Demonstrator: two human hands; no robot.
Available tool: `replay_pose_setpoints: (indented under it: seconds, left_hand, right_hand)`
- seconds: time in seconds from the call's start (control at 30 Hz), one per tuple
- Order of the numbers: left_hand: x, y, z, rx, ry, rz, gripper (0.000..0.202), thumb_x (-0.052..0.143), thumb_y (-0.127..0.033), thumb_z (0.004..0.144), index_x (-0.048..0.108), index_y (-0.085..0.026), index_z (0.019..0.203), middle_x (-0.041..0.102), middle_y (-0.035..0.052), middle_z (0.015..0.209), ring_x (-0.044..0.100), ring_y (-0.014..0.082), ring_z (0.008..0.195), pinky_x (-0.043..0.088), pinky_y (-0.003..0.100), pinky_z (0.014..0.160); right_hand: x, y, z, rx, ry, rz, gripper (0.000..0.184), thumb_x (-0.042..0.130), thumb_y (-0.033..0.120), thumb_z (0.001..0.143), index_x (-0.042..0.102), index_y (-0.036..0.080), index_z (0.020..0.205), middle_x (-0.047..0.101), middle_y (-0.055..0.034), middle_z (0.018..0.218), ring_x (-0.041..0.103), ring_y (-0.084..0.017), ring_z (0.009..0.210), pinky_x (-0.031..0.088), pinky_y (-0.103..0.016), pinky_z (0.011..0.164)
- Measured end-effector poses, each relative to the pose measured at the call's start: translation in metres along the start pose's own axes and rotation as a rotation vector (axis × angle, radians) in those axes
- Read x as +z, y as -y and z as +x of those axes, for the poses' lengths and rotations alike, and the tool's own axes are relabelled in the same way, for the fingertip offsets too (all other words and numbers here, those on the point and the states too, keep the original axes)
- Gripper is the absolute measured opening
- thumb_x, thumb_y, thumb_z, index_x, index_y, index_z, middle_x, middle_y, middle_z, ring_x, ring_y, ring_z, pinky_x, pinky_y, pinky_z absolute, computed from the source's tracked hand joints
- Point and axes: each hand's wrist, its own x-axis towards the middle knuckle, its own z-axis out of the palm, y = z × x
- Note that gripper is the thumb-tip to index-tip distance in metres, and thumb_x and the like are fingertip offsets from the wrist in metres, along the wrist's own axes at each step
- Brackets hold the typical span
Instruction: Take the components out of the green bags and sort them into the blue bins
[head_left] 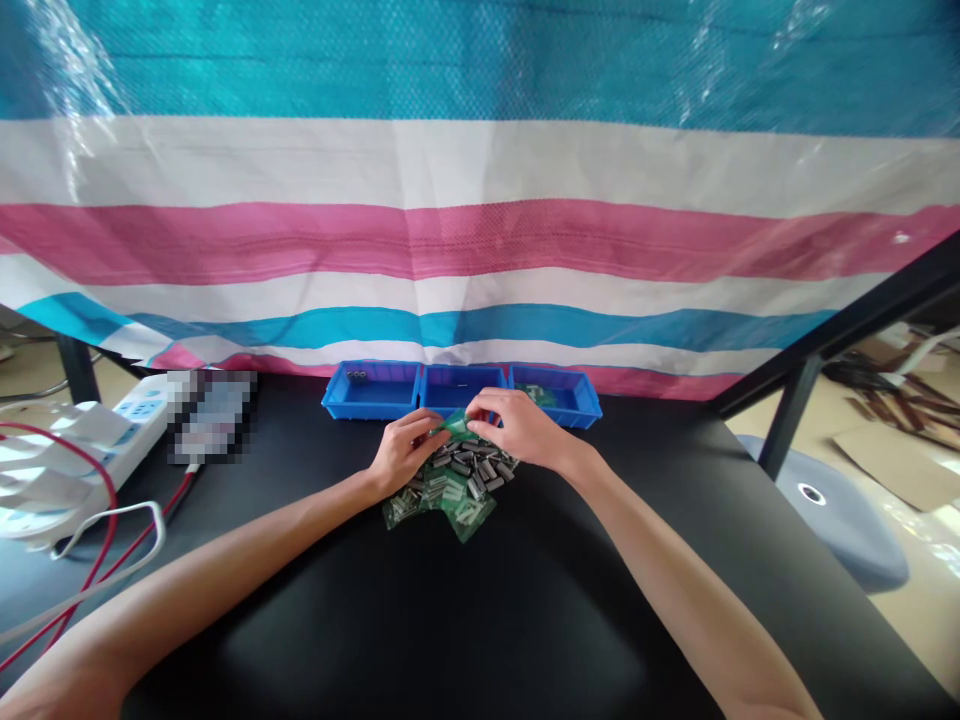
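My left hand [405, 452] and my right hand [521, 425] meet above a heap of parts, pinching a small green packet [454, 426] between their fingers. Under my hands lies the heap of small dark cylindrical parts [465, 470], mixed with green-tinted packets [450, 505] that seem to hold green circuit boards. Just beyond my fingers stands a blue three-compartment tray [461, 378]. Its left compartment holds a few small dark parts [357, 376], and a green piece [537, 396] lies in its right compartment.
The black table [420, 640] carries a white power strip [139, 422], red cables [97, 520] and a pixelated, unreadable object [212, 416] on the left. A striped tarp [480, 250] hangs behind the table. A grey-blue stool [832, 510] stands on the floor at right.
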Motion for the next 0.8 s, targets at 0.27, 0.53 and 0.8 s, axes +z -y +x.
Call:
replay_pose_setpoints:
  seconds: [0.27, 0.53, 0.8]
  left_hand:
    - [0.001, 0.002, -0.002, 0.056, -0.113, 0.044, 0.017, 0.062, -0.030, 0.088, 0.068, -0.016, 0.081, 0.068, 0.0067, 0.082, 0.064, 0.0141, 0.072, 0.052, 0.024, 0.067]
    - [0.000, 0.004, -0.005, 0.080, -0.062, 0.094, 0.020, 0.055, -0.028, 0.092, 0.063, -0.015, 0.080, 0.064, 0.0043, 0.077, 0.059, 0.0118, 0.068, 0.047, 0.022, 0.063]
    - [0.000, 0.003, -0.004, -0.044, 0.006, 0.061, 0.033, 0.063, -0.039, 0.085, 0.051, -0.016, 0.065, 0.045, -0.0057, 0.055, 0.043, 0.0068, 0.049, 0.036, 0.018, 0.049]
  right_hand:
    - [0.000, 0.006, -0.003, 0.051, 0.088, 0.013, 0.006, 0.063, 0.017, 0.083, 0.068, 0.019, 0.081, 0.063, 0.0002, 0.070, 0.054, -0.012, 0.063, 0.036, -0.024, 0.060]
    - [0.005, 0.007, -0.003, 0.009, 0.105, 0.016, 0.022, 0.056, 0.020, 0.091, 0.069, 0.018, 0.074, 0.068, -0.0021, 0.070, 0.059, -0.014, 0.065, 0.037, -0.025, 0.062]
    - [-0.003, 0.011, -0.003, 0.029, 0.037, 0.021, 0.020, 0.056, 0.020, 0.090, 0.070, 0.018, 0.076, 0.067, -0.0011, 0.070, 0.057, -0.013, 0.064, 0.035, -0.025, 0.060]
